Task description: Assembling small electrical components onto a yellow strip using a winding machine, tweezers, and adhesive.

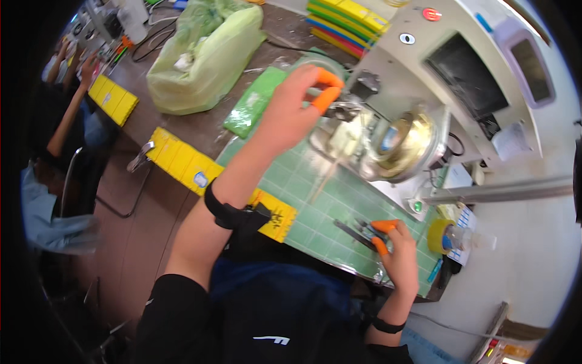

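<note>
My left hand, with orange covers on its fingertips, reaches over the far part of the mat beside the machine. Its thumb and forefinger come together in a pinch, and what lies between them I cannot make out. Near the mat's right front, my right hand also wears orange finger covers. Its thumb and finger close around the near end of slim dark metal hand tools whose exact kind is unclear. Under both is the green gridded cutting mat. A machine with a shiny brass-coloured round part stands behind it, slightly blurred.
A pale green plastic bag stands far left, beside a green packet. Yellow strips line the near table edge. Stacked coloured trays stand behind. A yellow tape roll lies at right. Other people's arms show at far left.
</note>
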`<state>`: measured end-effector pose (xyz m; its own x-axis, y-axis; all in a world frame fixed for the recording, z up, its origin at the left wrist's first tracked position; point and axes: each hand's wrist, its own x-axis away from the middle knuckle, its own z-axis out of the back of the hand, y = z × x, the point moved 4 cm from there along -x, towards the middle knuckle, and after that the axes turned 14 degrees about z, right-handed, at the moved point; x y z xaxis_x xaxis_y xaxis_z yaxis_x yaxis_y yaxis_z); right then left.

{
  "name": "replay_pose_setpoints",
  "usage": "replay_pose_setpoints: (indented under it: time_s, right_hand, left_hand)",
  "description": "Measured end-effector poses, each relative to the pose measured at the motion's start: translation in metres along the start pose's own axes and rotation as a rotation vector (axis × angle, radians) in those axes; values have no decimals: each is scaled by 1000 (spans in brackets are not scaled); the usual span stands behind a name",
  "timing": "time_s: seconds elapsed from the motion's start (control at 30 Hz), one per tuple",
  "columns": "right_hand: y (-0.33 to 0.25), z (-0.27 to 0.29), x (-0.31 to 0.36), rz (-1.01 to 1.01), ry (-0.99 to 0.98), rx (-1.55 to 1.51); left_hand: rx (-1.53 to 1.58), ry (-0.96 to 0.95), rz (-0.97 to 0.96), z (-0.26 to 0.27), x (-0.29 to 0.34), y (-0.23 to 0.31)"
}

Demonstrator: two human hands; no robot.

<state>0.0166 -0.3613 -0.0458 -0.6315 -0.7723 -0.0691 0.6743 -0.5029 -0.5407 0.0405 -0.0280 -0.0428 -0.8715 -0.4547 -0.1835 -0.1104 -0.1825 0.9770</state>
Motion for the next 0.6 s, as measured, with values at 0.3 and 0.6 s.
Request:
replay_pose_setpoints:
  time_s: [0.3, 0.6]
  right_hand:
    - [12, 1, -11, -49, -64, 58]
    - [10, -2, -17, -98, -20, 89]
  left_hand:
    - [-514, 329, -280, -25, 28, 33]
    - [-489, 385, -281, -29, 28, 39]
